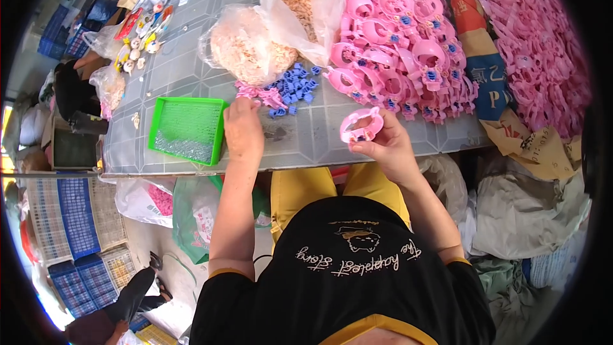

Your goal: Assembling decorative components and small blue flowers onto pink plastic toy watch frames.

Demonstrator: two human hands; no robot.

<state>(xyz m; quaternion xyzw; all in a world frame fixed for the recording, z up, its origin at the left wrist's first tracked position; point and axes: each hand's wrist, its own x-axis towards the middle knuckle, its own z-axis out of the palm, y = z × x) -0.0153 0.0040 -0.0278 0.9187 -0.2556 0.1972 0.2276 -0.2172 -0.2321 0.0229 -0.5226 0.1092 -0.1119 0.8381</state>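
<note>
My right hand (392, 148) grips a pink plastic frame (361, 126), ring-shaped with small ear-like bumps, held just above the table's near edge. My left hand (244, 131) is beside the green tray (223, 129), its fingers curled together at a few small pink plastic parts (271, 98). Whatever is between those fingertips is hidden. Small blue plastic pieces (297, 84) lie heaped against the pink parts. Beyond my right hand spreads a large pile of pink frames (396, 57), many with a blue piece on them. Tiny silvery bits cover part of the tray's bottom.
Clear bags of small pale parts (246, 45) and orange-brown parts (299, 6) stand at the back of the grey table (128, 131). A printed sack (485, 76) divides the pile from more pink parts (536, 51). Crates (80, 214) and another person's legs (131, 294) are at left.
</note>
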